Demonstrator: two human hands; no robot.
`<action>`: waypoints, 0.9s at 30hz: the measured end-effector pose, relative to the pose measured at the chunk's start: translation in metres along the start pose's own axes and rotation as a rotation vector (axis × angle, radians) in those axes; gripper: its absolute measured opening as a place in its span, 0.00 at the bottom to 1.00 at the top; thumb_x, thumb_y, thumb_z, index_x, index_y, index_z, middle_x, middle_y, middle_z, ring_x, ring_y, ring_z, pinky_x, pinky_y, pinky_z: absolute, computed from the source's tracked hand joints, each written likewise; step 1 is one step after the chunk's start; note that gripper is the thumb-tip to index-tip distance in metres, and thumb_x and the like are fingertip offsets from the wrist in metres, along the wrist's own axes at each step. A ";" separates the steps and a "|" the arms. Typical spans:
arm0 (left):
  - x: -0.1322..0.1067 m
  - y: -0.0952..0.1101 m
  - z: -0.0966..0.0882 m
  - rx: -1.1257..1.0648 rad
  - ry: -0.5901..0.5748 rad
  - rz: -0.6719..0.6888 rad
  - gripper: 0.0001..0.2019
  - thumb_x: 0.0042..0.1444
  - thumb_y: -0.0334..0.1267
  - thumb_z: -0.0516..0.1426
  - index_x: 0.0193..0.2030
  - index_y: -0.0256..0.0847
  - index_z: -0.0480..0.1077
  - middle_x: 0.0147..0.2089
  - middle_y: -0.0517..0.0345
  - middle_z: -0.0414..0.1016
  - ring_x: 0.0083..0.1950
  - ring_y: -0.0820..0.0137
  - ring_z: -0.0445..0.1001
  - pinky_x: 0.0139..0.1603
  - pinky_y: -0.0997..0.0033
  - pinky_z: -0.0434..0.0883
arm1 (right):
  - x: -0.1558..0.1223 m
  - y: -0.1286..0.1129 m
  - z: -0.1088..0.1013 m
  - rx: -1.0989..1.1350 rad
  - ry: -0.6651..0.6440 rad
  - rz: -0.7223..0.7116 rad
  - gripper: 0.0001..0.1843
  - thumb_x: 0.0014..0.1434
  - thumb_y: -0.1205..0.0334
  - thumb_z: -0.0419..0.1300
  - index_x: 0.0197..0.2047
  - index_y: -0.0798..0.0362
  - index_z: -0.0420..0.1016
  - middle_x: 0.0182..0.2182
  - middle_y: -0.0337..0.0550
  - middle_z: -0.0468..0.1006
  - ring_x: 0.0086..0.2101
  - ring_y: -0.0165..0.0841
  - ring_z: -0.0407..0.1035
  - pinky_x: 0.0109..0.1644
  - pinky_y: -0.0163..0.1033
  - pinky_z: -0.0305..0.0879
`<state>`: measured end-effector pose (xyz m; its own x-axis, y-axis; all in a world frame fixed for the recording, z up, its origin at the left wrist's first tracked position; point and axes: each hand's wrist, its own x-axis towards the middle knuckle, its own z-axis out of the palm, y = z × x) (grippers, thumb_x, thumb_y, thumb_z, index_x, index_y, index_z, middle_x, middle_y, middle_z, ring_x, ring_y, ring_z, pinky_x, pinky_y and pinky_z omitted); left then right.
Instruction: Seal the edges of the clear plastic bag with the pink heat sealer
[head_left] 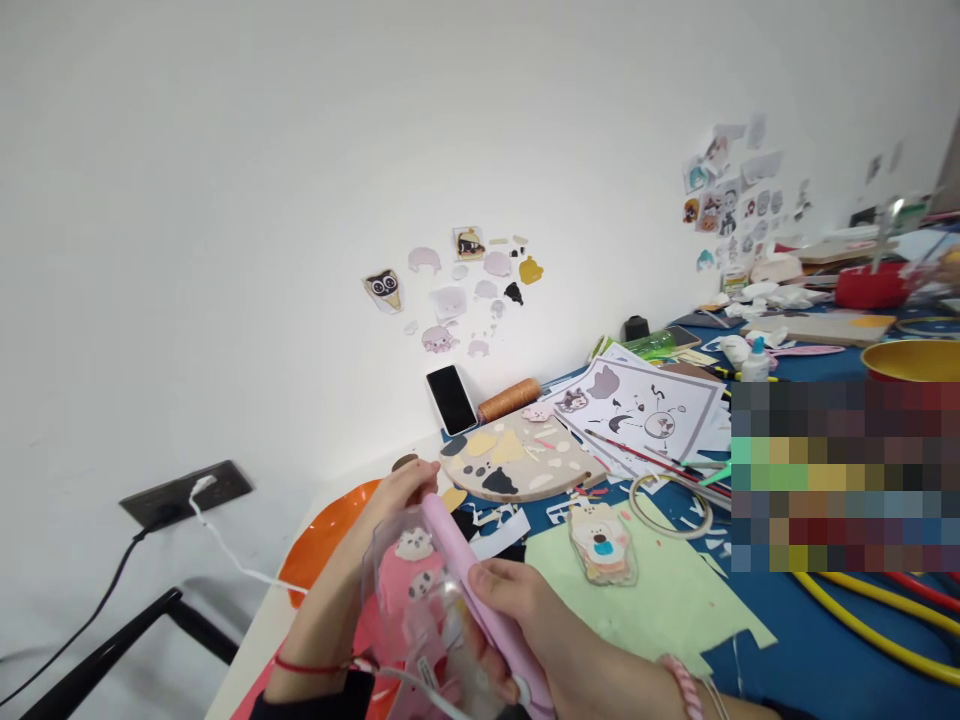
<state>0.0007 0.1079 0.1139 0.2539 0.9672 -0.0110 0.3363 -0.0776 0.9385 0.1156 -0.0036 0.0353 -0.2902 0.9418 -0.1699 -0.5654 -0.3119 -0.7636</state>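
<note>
A long pink bar (pixel 480 590) slants across the front, and a clear plastic sheet (pixel 371 575) lies along its left side. Pink and white panda cutouts (pixel 421 585) show through or on the sheet. My right hand (pixel 517 605) is closed round the lower part of the bar, its thumb on top and its fingers seen through the plastic. At the bar's upper end, my left hand (pixel 409 485) grips with bent fingers, partly hidden behind bar and plastic. A white cable (pixel 409 675) passes below the left wrist; where it ends I cannot make out.
A bear cutout in clear plastic (pixel 602 545) lies on green paper (pixel 675 600). Behind are a board with paper shapes (pixel 540 465), a phone (pixel 451 399), a thread spool (pixel 510 399) and a tape ring (pixel 701 515). An orange dish (pixel 322 535) stands left, near a wall socket (pixel 187 495).
</note>
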 end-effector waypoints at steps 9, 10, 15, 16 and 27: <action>-0.025 0.014 -0.003 -0.016 -0.068 -0.229 0.20 0.55 0.57 0.47 0.25 0.43 0.63 0.22 0.60 0.70 0.29 0.68 0.66 0.30 0.73 0.61 | 0.001 0.001 -0.005 0.001 0.073 -0.036 0.13 0.59 0.54 0.51 0.28 0.54 0.63 0.16 0.33 0.67 0.10 0.20 0.54 0.10 0.26 0.46; -0.026 0.014 -0.007 -0.040 -0.087 -0.234 0.22 0.55 0.59 0.47 0.25 0.43 0.63 0.23 0.59 0.71 0.29 0.68 0.66 0.30 0.73 0.62 | 0.000 0.000 -0.004 -0.011 0.086 -0.035 0.13 0.60 0.55 0.50 0.28 0.54 0.62 0.16 0.33 0.66 0.10 0.20 0.53 0.10 0.26 0.45; -0.032 0.013 -0.021 -0.033 -0.101 -0.257 0.24 0.49 0.64 0.51 0.32 0.43 0.68 0.27 0.60 0.70 0.24 0.70 0.63 0.20 0.74 0.56 | -0.001 -0.003 -0.002 -0.054 0.145 -0.033 0.13 0.60 0.54 0.52 0.29 0.53 0.62 0.16 0.32 0.66 0.09 0.20 0.54 0.09 0.27 0.43; -0.034 0.014 -0.021 0.079 -0.078 -0.251 0.23 0.49 0.63 0.53 0.33 0.43 0.68 0.27 0.61 0.69 0.23 0.71 0.62 0.20 0.74 0.56 | 0.000 -0.003 -0.002 -0.057 0.156 -0.034 0.13 0.59 0.53 0.53 0.29 0.53 0.62 0.16 0.31 0.66 0.09 0.21 0.54 0.10 0.27 0.45; -0.037 0.026 0.014 0.560 0.190 -0.079 0.23 0.54 0.62 0.45 0.31 0.43 0.65 0.17 0.63 0.62 0.23 0.61 0.68 0.26 0.66 0.59 | 0.000 -0.005 -0.002 -0.023 0.244 -0.095 0.13 0.56 0.52 0.55 0.29 0.53 0.61 0.14 0.30 0.65 0.10 0.20 0.53 0.11 0.26 0.49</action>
<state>0.0128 0.0671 0.1336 0.0589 0.9976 0.0372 0.7878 -0.0694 0.6120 0.1196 -0.0014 0.0382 -0.0403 0.9699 -0.2401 -0.5622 -0.2207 -0.7970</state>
